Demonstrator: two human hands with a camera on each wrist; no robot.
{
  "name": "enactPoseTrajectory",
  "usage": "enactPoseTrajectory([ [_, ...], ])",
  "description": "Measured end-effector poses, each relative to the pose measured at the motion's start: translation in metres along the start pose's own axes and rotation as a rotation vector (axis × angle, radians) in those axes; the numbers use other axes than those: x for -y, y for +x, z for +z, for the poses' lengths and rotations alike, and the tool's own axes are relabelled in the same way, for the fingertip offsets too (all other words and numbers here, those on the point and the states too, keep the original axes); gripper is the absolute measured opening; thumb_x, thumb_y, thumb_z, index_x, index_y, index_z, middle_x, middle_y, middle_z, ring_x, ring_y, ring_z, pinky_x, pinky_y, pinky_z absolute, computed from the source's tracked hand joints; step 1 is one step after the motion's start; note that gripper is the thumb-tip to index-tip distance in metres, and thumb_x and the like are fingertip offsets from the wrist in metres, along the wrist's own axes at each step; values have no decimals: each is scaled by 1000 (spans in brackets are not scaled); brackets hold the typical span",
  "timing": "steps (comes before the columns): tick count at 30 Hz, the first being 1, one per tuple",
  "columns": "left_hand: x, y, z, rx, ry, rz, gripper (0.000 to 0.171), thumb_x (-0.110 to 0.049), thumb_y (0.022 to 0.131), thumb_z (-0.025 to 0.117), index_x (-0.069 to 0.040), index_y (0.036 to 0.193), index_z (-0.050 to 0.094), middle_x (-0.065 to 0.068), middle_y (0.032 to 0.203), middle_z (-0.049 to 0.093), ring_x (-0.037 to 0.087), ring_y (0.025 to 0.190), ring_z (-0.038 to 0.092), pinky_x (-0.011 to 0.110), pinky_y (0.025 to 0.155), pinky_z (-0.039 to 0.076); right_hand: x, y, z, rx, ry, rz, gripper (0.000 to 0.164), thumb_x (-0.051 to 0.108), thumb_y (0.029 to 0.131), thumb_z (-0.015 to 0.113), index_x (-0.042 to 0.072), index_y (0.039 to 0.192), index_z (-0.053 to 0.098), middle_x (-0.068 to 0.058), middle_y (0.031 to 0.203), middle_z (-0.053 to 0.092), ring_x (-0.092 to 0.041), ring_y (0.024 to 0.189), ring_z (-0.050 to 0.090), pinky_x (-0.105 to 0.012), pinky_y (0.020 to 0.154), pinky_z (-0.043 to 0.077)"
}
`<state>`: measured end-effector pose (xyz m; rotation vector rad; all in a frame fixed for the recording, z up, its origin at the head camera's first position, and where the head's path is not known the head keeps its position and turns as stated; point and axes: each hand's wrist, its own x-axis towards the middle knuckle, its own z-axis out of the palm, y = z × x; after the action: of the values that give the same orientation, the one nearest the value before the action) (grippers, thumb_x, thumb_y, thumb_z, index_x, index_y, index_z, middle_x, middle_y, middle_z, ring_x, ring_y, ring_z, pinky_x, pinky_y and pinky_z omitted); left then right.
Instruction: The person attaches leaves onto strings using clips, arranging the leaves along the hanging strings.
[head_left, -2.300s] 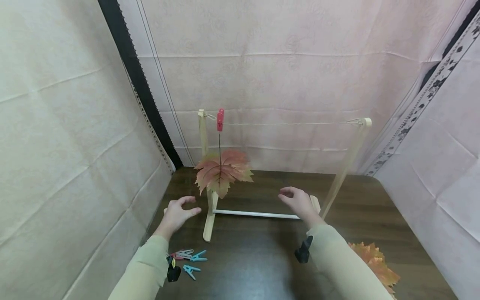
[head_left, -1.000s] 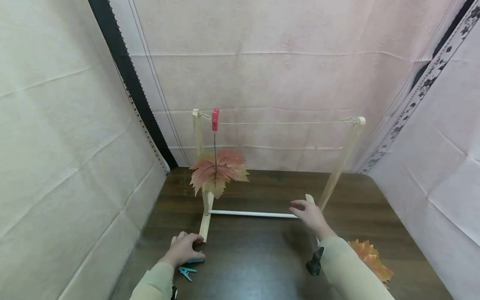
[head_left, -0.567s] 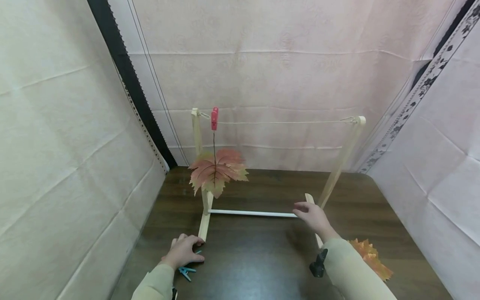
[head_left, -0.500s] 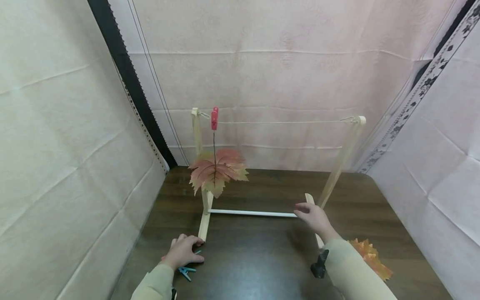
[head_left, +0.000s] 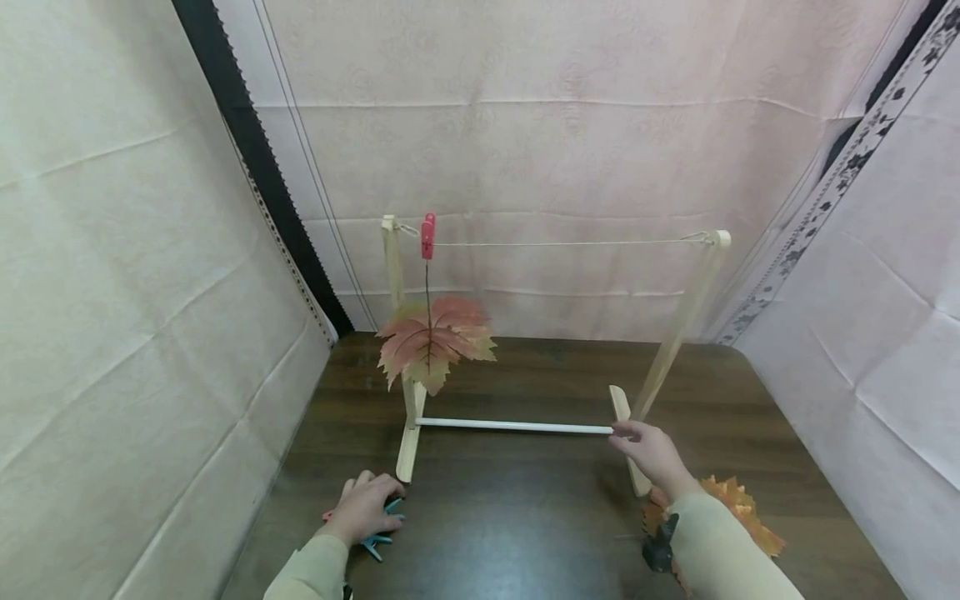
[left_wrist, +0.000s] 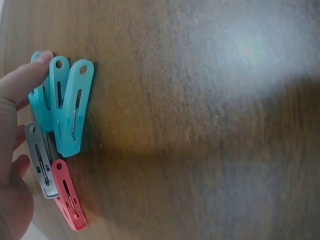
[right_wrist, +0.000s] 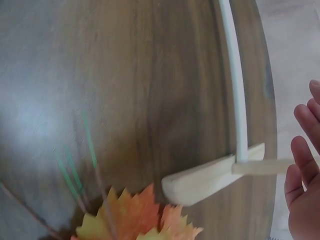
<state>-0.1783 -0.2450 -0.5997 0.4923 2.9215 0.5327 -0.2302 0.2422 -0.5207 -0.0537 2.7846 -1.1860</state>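
My left hand is down at a small pile of clothespins on the table, its thumb and fingers around a blue clothespin. In the left wrist view a digit lies on the end of a blue clothespin. Against it lie another blue clothespin, a grey clothespin and a red clothespin. My right hand, fingers loosely bent around nothing, hovers by the right foot of a wooden stand. Orange artificial leaves lie partly hidden under the right forearm.
A string spans the stand's two posts, and a white rod joins its feet. From the string's left end a red clothespin holds a hanging reddish leaf. Thin leaf stems show in the right wrist view. Cloth walls surround the table.
My left hand has come down from beside the stand onto the clothespins and shifted slightly there. My right hand has moved right and toward me, uncovering the rod's right end.
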Motion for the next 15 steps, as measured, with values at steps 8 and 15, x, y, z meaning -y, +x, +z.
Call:
enactPoseTrajectory([
  [8,-8,0,-2,-52,-9,-19,28,-31,73,79,-23,96,67,-11,97,61,16,90,46,40,72,33,-17,-16,-8,27,24,55,49,38,92,59,4,127,57,-17,121,59,-37,113,52,-54,91,40],
  [15,-15,2,-6,-120,-53,-17,35,-25,77,76,-12,109,67,-2,98,62,20,91,48,39,72,35,-28,-29,-11,55,-13,44,44,31,91,62,2,124,58,-19,120,60,-37,111,54,-51,87,45],
])
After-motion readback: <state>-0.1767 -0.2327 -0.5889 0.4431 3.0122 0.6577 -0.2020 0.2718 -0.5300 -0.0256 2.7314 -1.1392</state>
